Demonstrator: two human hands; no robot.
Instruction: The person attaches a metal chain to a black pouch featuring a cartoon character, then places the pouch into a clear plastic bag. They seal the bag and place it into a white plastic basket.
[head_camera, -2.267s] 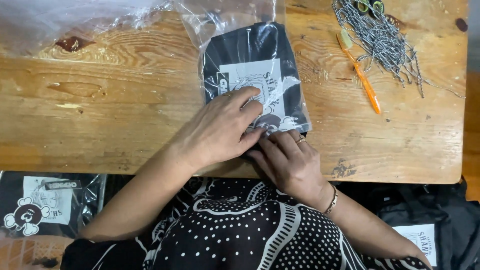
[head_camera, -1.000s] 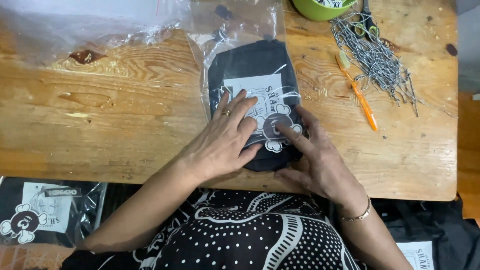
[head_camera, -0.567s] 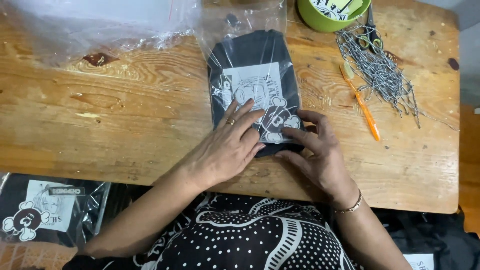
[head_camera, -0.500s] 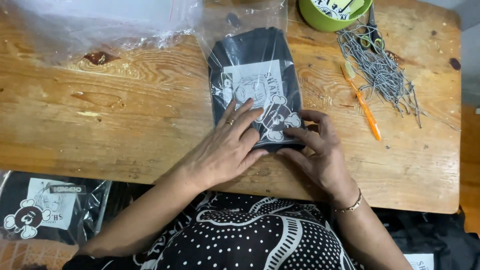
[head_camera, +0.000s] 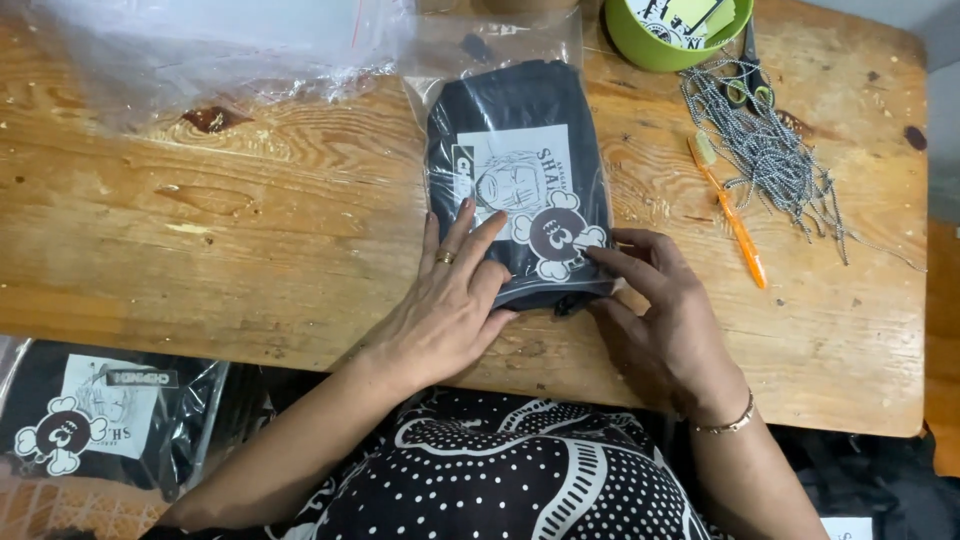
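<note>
Green bowl (head_camera: 668, 40) cut off by top edge; garment's near end under hands.

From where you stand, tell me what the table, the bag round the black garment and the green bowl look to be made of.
The table looks like solid wood, worn and matt: grain, knots and dark stains show. The bag looks like thin clear plastic film: glossy, crinkled, see-through over the black garment, seemingly soft folded cloth with a white print. The green bowl seems smooth plastic, though glazed ware cannot be excluded.
</note>
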